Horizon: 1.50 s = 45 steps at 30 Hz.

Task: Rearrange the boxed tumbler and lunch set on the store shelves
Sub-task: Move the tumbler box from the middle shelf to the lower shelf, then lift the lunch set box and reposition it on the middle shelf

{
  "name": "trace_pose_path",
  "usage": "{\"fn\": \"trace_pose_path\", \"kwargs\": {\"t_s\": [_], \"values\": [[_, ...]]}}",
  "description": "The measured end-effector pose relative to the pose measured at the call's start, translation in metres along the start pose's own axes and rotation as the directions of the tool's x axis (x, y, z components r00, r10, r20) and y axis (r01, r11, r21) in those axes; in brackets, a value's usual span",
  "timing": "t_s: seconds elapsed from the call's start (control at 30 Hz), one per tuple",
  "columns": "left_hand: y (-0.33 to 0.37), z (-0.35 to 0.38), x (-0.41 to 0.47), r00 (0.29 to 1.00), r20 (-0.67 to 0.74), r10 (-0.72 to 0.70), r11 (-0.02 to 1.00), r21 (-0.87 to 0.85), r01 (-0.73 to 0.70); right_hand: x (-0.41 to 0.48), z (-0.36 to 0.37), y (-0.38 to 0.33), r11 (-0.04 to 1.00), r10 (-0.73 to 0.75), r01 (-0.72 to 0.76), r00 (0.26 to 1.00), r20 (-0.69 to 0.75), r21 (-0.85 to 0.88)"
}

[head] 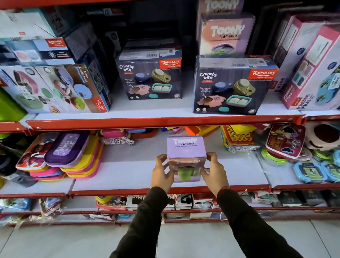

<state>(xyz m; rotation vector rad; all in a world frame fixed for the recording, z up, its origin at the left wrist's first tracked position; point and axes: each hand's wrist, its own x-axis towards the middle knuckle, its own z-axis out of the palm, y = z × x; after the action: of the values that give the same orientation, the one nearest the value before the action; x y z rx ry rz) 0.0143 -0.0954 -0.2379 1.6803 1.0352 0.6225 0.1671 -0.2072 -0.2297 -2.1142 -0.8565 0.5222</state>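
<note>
A lilac boxed Toony tumbler (186, 149) is held low over the front of the middle shelf (128, 170). My left hand (161, 173) grips its left side and my right hand (213, 173) grips its right side. On the upper shelf (154, 117) stand two dark Crunchy Bite lunch set boxes, one in the middle (150, 76) and one further right near the front edge (232, 86). Behind the right one, two more Toony tumbler boxes (226, 35) are stacked.
Large Rishabh bowl-set boxes (50, 87) fill the upper shelf's left; tilted Kidzee boxes (315, 70) lean at its right. Flat lunch boxes (68, 154) are piled on the middle shelf's left, more lunch boxes and blue containers (309, 171) on its right. Below is a lower shelf and tiled floor.
</note>
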Motion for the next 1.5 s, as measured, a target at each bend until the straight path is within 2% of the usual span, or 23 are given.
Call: {"fn": "trace_pose_path", "kwargs": {"t_s": [0.2, 0.3, 0.4, 0.47, 0.57, 0.67, 0.73, 0.8, 0.83, 0.87, 0.93, 1.0, 1.07, 1.17, 1.33, 1.4, 1.5], "values": [[-0.002, -0.003, 0.008, 0.998, 0.005, -0.055, 0.998, 0.005, 0.055, 0.013, 0.004, 0.001, 0.999, 0.037, -0.037, 0.999, 0.012, -0.025], [-0.006, -0.002, 0.009, 1.0, -0.009, -0.004, 0.993, 0.114, 0.005, 0.012, 0.002, 0.005, 0.999, 0.033, -0.034, 0.999, 0.042, 0.02], [0.004, -0.004, 0.004, 0.983, -0.158, 0.092, 0.986, 0.155, -0.067, 0.01, -0.009, 0.003, 0.995, 0.002, -0.004, 1.0, 0.016, 0.098], [0.022, -0.008, 0.003, 0.937, -0.269, 0.223, 0.969, 0.168, -0.182, 0.008, -0.024, -0.001, 0.989, -0.063, 0.078, 0.991, -0.114, 0.128], [0.062, -0.014, 0.006, 0.844, -0.319, 0.431, 0.901, 0.208, -0.382, 0.008, -0.051, -0.017, 0.94, -0.233, 0.308, 0.893, -0.386, 0.145], [0.114, -0.013, 0.017, 0.762, -0.308, 0.57, 0.822, 0.204, -0.532, 0.014, -0.086, -0.047, 0.863, -0.336, 0.494, 0.721, -0.606, 0.109], [0.149, -0.009, 0.023, 0.721, -0.296, 0.626, 0.778, 0.168, -0.606, 0.019, -0.11, -0.066, 0.824, -0.357, 0.562, 0.611, -0.707, 0.07], [0.178, -0.003, 0.033, 0.73, -0.26, 0.632, 0.771, 0.115, -0.627, 0.027, -0.128, -0.08, 0.818, -0.347, 0.574, 0.541, -0.766, 0.035], [0.19, 0.0, 0.038, 0.75, -0.232, 0.619, 0.782, 0.094, -0.616, 0.032, -0.135, -0.085, 0.825, -0.328, 0.564, 0.531, -0.782, 0.037], [0.2, 0.004, 0.043, 0.781, -0.197, 0.593, 0.803, 0.078, -0.59, 0.037, -0.143, -0.089, 0.838, -0.292, 0.541, 0.559, -0.776, 0.074], [0.213, 0.009, 0.052, 0.857, -0.125, 0.501, 0.865, 0.045, -0.499, 0.05, -0.153, -0.089, 0.877, -0.176, 0.429, 0.708, -0.684, 0.218], [0.218, 0.013, 0.06, 0.908, -0.067, 0.414, 0.91, -0.005, -0.416, 0.061, -0.159, -0.083, 0.907, -0.093, 0.288, 0.847, -0.523, 0.306], [0.22, 0.016, 0.066, 0.932, 0.004, 0.363, 0.932, -0.014, -0.363, 0.066, -0.16, -0.077, 0.926, -0.105, 0.247, 0.894, -0.436, 0.284], [0.222, 0.018, 0.069, 0.942, 0.056, 0.332, 0.942, 0.036, -0.334, 0.069, -0.162, -0.075, 0.932, -0.085, 0.226, 0.896, -0.436, 0.283], [0.232, 0.008, 0.059, 0.924, -0.012, 0.383, 0.922, 0.063, -0.381, 0.054, -0.177, -0.089, 0.913, -0.075, 0.272, 0.845, -0.53, 0.304], [0.234, 0.0, 0.054, 0.908, -0.046, 0.417, 0.909, 0.012, -0.417, 0.045, -0.183, -0.097, 0.903, -0.097, 0.307, 0.826, -0.556, 0.3], [0.234, -0.016, 0.043, 0.902, -0.132, 0.411, 0.888, -0.164, -0.429, 0.032, -0.188, -0.109, 0.883, -0.149, 0.369, 0.805, -0.574, 0.289]]}}
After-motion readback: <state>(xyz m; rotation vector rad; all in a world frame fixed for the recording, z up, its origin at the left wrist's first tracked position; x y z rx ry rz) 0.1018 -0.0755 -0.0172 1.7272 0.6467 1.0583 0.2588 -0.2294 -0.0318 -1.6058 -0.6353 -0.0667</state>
